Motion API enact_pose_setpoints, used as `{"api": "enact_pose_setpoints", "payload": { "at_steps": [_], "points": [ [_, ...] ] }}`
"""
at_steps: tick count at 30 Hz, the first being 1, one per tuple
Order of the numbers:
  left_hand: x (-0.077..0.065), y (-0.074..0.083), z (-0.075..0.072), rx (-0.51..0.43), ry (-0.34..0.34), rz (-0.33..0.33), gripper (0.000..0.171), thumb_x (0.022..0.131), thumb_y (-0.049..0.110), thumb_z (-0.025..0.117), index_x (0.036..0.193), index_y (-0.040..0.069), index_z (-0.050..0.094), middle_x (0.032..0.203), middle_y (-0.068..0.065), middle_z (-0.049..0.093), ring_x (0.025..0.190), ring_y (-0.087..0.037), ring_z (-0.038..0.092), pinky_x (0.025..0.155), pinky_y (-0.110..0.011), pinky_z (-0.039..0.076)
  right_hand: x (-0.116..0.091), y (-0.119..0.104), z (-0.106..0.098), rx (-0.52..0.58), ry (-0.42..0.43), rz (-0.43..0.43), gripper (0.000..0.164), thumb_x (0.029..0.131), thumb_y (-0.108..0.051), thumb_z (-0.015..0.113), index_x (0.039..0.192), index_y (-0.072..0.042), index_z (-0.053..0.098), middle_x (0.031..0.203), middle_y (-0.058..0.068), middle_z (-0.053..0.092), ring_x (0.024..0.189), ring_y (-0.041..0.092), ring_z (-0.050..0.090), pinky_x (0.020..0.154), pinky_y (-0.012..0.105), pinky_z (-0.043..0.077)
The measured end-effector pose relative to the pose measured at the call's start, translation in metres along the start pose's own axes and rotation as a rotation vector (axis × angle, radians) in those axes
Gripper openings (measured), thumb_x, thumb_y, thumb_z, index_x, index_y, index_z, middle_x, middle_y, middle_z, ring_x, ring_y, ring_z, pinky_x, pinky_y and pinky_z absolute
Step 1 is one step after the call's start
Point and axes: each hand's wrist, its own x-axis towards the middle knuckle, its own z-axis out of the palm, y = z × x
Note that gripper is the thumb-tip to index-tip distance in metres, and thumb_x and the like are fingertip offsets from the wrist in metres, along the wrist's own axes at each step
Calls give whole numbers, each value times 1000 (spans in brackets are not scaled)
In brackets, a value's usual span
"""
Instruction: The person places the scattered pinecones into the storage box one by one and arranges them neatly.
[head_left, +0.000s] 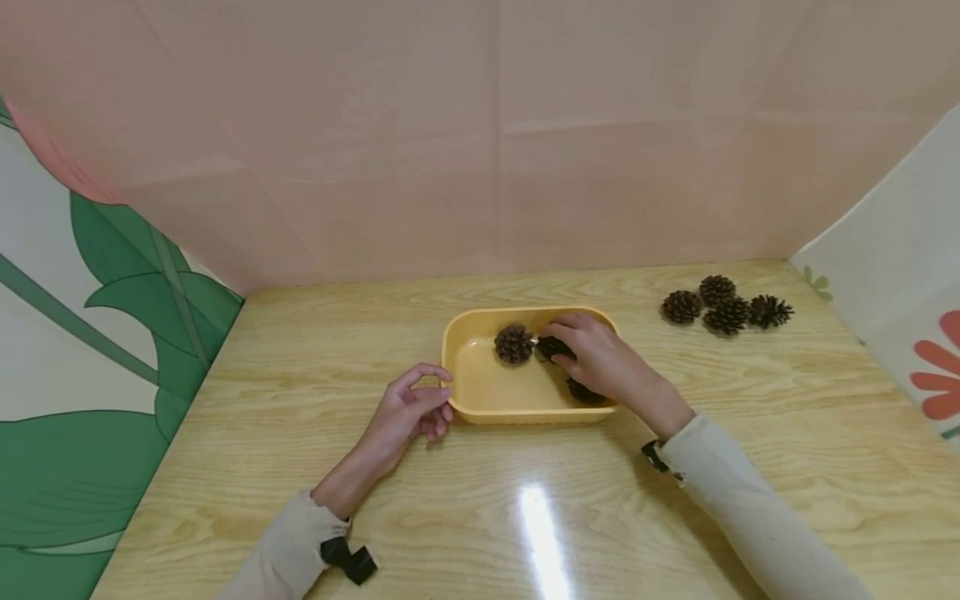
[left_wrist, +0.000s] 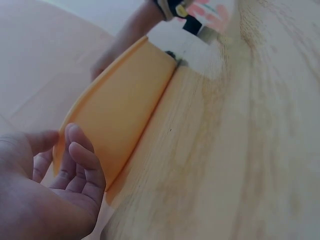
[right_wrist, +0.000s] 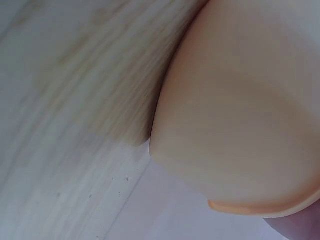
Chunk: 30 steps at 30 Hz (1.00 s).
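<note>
A shallow yellow plastic basin [head_left: 517, 414] stands on the wooden table. At its left end my left hand [head_left: 408, 412] holds the rim with thumb and fingertips; the left wrist view has that hand [left_wrist: 65, 185] against the basin's outer wall [left_wrist: 120, 105]. My right hand [head_left: 600, 358] reaches over the right side and grips a dark pinecone [head_left: 553, 347] inside. A brown pinecone [head_left: 513, 344] lies just left of it, and another pinecone [head_left: 583, 392] sits partly hidden under the hand. The right wrist view is mostly filled by the basin's outer wall [right_wrist: 235, 110].
Several pinecones [head_left: 726, 316] are grouped at the back right of the table [head_left: 337, 333]. A pinkish sheet [head_left: 480, 150] rises behind the table, with leaf-patterned covering [head_left: 180, 317] on the left and a flowered one [head_left: 900, 275] on the right.
</note>
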Motion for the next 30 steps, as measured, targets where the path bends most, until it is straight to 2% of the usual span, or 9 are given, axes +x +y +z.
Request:
{"api": "enact_pose_setpoints", "payload": {
  "at_steps": [7, 13, 21, 30],
  "points": [
    [0, 0, 0, 2, -9, 10, 36, 98, 19, 66, 124, -1, 52, 72, -6, 66, 54, -14, 58, 47, -24, 45, 0, 1, 0, 14, 7, -4, 41, 85, -10, 80, 124, -3, 66, 126, 18, 62, 118, 37, 57, 101, 54, 44],
    [0, 0, 0, 13, -12, 6, 38, 98, 19, 65, 125, -3, 50, 72, -6, 67, 54, -14, 59, 47, -24, 46, -1, 1, -9, 24, -1, 31, 41, 87, -13, 79, 126, -6, 66, 127, 15, 62, 118, 34, 55, 96, 51, 49],
    [1, -2, -1, 10, -12, 8, 40, 98, 19, 66, 125, -4, 50, 72, -5, 66, 54, -14, 58, 46, -24, 45, -4, 8, -25, 10, 65, 27, 38, 88, -10, 77, 123, -3, 66, 125, 18, 62, 115, 36, 55, 91, 51, 51],
    [0, -3, -1, 7, -14, 9, 35, 98, 19, 66, 123, 0, 52, 72, -5, 66, 54, -14, 59, 46, -24, 45, -6, 16, -40, -22, 123, 57, 37, 87, -9, 78, 121, -1, 67, 123, 19, 64, 114, 38, 56, 94, 53, 49]
  ]
}}
